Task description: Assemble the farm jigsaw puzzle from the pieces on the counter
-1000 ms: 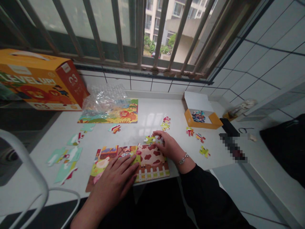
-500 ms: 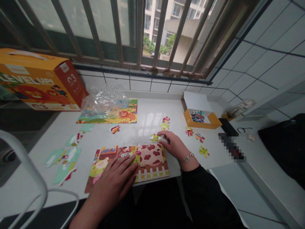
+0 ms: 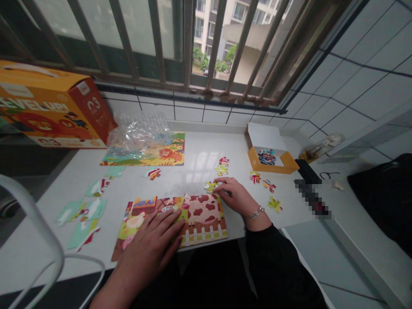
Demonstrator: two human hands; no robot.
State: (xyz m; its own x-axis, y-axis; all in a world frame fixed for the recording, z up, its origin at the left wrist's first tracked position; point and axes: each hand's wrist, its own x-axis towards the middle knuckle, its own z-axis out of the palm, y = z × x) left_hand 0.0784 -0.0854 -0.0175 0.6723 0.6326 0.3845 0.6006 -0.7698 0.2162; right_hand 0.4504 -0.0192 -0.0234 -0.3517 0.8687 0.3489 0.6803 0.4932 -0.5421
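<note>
A partly joined farm jigsaw puzzle [image 3: 206,210] with a spotted cow and a white fence lies at the table's front edge. My left hand [image 3: 157,234] rests flat across its middle, fingers stretched out, covering part of the picture. At the puzzle's upper right edge, my right hand [image 3: 234,195] has thumb and forefinger closed on a yellow-green puzzle piece [image 3: 210,186]. Just behind it lies a small cluster of red and green pieces [image 3: 222,166]. Loose pieces lie to the right, among them a yellow-green one [image 3: 274,204] and a red barn piece [image 3: 255,177].
Pale green pieces [image 3: 80,212] lie on the left, and a red-striped piece [image 3: 152,173] behind the puzzle. Bubble wrap [image 3: 138,135] covers part of a lion picture [image 3: 174,154]. An orange carton [image 3: 51,107], an open yellow box [image 3: 273,165] and a white curved stand [image 3: 48,227] surround the work.
My right hand and the puzzle piece have shifted very slightly right, close along the puzzle's top edge. My left hand stays on the puzzle; the view has moved a little.
</note>
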